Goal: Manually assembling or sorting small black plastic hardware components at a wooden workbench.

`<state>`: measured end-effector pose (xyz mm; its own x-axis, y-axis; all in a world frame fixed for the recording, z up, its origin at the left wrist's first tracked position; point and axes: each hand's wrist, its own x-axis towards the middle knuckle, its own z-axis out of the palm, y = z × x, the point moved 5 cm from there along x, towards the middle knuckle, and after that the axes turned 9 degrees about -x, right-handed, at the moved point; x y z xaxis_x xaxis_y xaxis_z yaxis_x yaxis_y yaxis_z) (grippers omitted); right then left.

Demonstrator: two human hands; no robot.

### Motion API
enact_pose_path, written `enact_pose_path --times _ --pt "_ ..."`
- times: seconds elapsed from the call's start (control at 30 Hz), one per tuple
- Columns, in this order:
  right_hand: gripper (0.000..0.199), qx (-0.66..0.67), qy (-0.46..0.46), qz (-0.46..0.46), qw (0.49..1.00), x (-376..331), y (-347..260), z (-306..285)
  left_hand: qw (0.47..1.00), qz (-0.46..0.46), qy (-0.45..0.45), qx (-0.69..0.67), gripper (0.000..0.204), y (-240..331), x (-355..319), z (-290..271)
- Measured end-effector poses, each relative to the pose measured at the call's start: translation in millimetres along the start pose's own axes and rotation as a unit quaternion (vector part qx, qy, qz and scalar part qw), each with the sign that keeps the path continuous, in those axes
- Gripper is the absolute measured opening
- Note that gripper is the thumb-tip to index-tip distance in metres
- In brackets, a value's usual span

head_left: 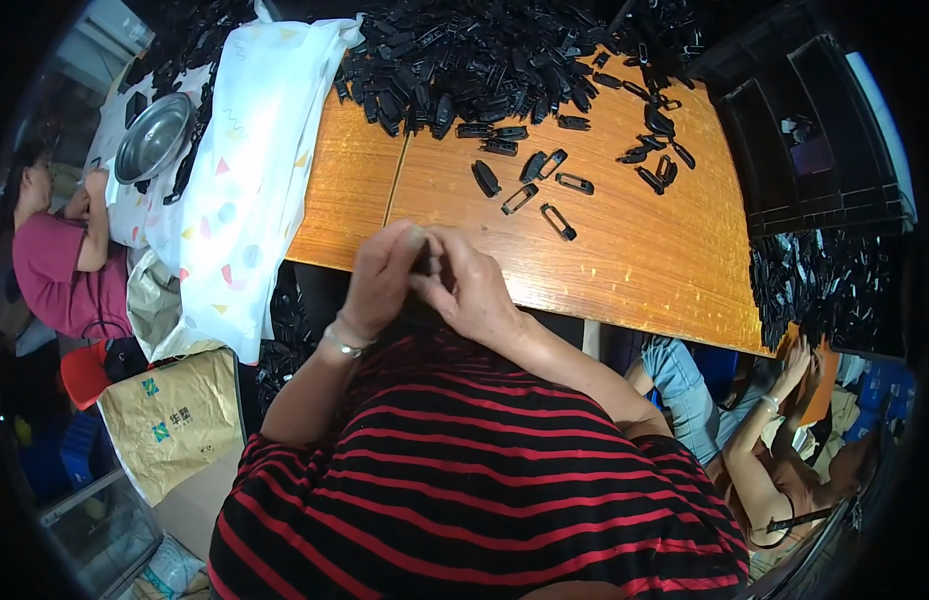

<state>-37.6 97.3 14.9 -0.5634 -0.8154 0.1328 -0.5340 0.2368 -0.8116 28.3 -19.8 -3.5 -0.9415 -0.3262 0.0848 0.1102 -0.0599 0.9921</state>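
Observation:
My left hand (378,284) and my right hand (476,290) meet in front of my chest at the table's near edge. Their fingers are bent together in a pinch. A dark spot shows between them, but whatever they hold is hidden. Beyond them on the wooden table (454,215) lie a few open oval black plastic frames (558,222) and a solid black plastic piece (485,180). Farther back spreads a large heap of similar black parts (474,60).
On the left hangs a white patterned cloth (249,180), with a metal bowl (154,138) behind it. A black crate (814,140) and another heap of black parts (819,285) stand right. A person (69,250) sits left; another person (764,460) works at right.

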Motion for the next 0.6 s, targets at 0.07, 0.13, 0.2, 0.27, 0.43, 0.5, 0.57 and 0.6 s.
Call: enact_pose_path --times 0.07,0.13,0.2,0.27,0.43,0.5,0.57,0.6 --pt "0.037 -0.01 -0.021 -0.074 0.997 0.7 2.3 2.3 0.996 -0.055 0.018 0.074 0.037 5.5 -12.6 -22.3" --pt "0.031 -0.057 0.005 -0.099 0.993 4.0 14.2 -16.5 0.965 -0.167 0.054 0.194 0.031 10.3 -37.8 -54.1" --pt "0.024 -0.154 0.067 -0.123 0.978 5.9 20.1 -47.9 0.882 -0.167 0.057 0.436 0.022 14.9 -63.2 -89.7" --pt "0.023 -0.254 0.083 -0.087 0.96 10.1 27.4 -74.5 0.784 -0.081 0.05 0.613 0.015 21.2 -76.5 -99.5" --pt "0.025 -0.396 0.021 -0.051 0.917 23.3 55.9 -85.9 0.869 0.066 0.069 0.485 0.014 42.8 -32.1 -45.0" --pt "0.025 -0.409 0.012 -0.06 0.91 25.1 61.5 -82.8 0.865 0.147 0.032 0.478 0.015 42.0 3.2 -10.8" --pt "0.025 -0.424 0.003 -0.07 0.903 25.1 61.8 -80.7 0.858 0.238 -0.018 0.455 0.019 34.6 38.1 21.3" --pt "0.023 -0.43 -0.004 -0.067 0.9 24.8 61.3 -79.8 0.855 0.27 -0.044 0.441 0.023 30.5 52.4 32.2"
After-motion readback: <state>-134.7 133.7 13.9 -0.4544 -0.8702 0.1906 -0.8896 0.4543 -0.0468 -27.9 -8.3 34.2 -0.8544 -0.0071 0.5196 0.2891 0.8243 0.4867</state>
